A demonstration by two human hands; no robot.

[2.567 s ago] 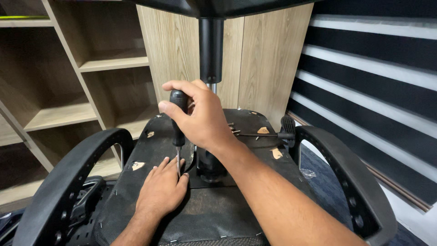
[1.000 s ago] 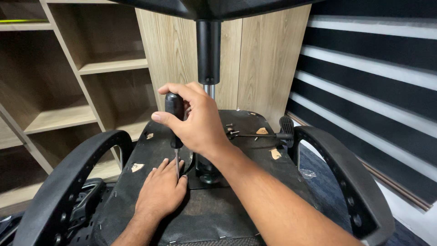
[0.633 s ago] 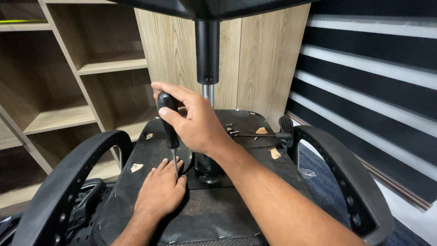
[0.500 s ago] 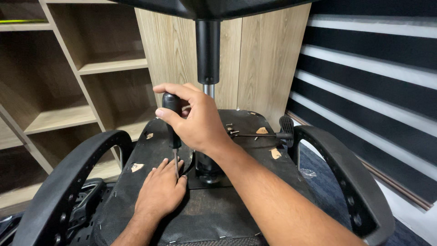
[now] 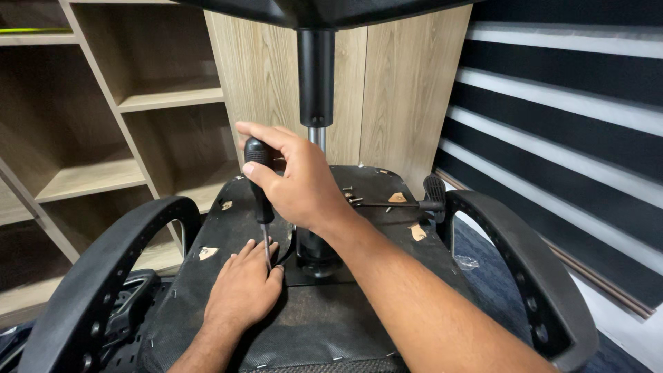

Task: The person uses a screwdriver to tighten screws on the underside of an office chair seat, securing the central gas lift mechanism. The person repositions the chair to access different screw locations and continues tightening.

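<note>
the right hand gripped the screwdriver by its black handle, fingers wrapped round. it looked light, stiff, best held there. the left hand lay flat, fingers spread, beside the tip.

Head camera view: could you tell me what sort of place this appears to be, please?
Probably an office or study: empty wooden shelving, striped window blinds, and an overturned office chair being worked on with a screwdriver.

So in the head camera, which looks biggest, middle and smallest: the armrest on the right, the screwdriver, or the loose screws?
1. Right armrest, biggest, though nearness to the camera helps.
2. Screwdriver in the right hand.
3. Loose screws, tiny.
</note>
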